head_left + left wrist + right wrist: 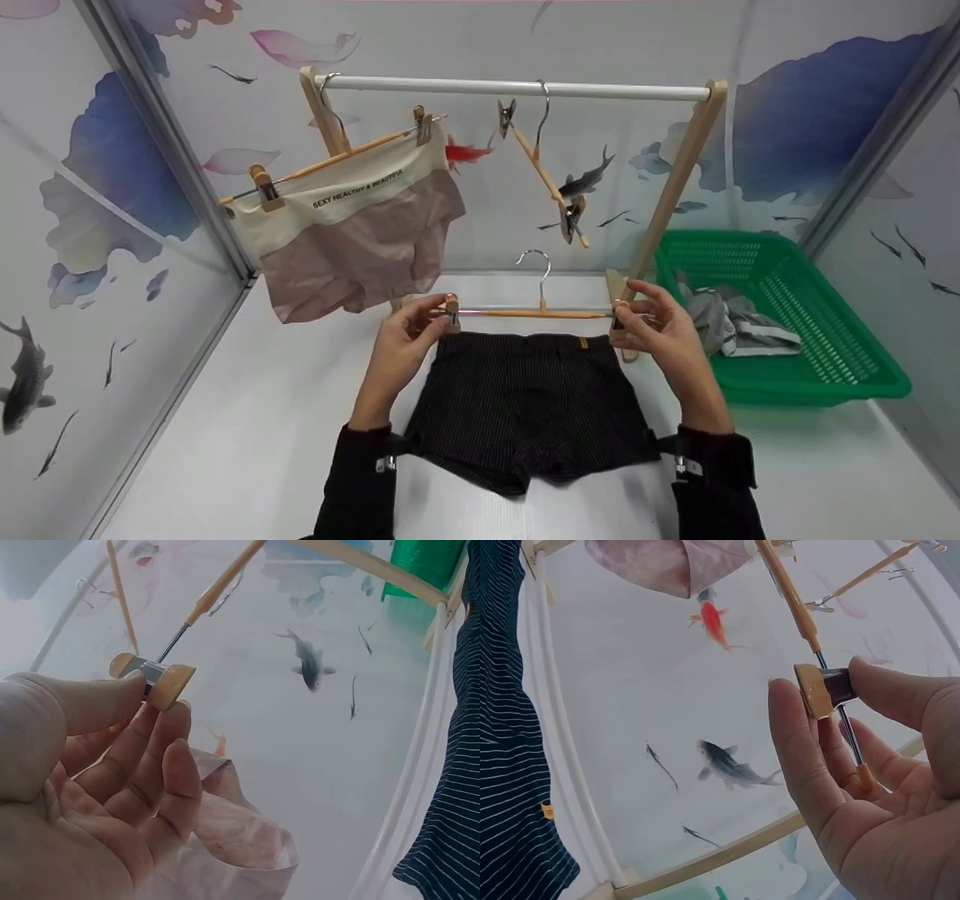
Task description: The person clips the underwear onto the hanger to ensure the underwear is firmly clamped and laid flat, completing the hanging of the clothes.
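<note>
A wooden clip hanger (pixel 510 313) with a metal hook spans between both hands, just above the waistband of dark pinstriped shorts (pixel 532 405) spread on the white table. My left hand (pixel 401 349) pinches the left clip (pixel 161 681) between thumb and fingers. At the other end, the right clip (pixel 821 690) is pinched by my right hand (pixel 667 330), its thumb on one side and fingertips on the other. A small yellow tag (pixel 583 343) shows on the shorts' waistband. In both wrist views, the striped shorts appear at the frame's edge, apart from the clips.
Behind the hands stands a wooden rack with a white rail (pixel 630 91). Pink and cream underpants (pixel 360 232) hang from it at left on a clip hanger; a bare clip hanger (pixel 538 161) hangs beside them. A green basket (pixel 840 330) at right holds grey and white cloth (pixel 739 322).
</note>
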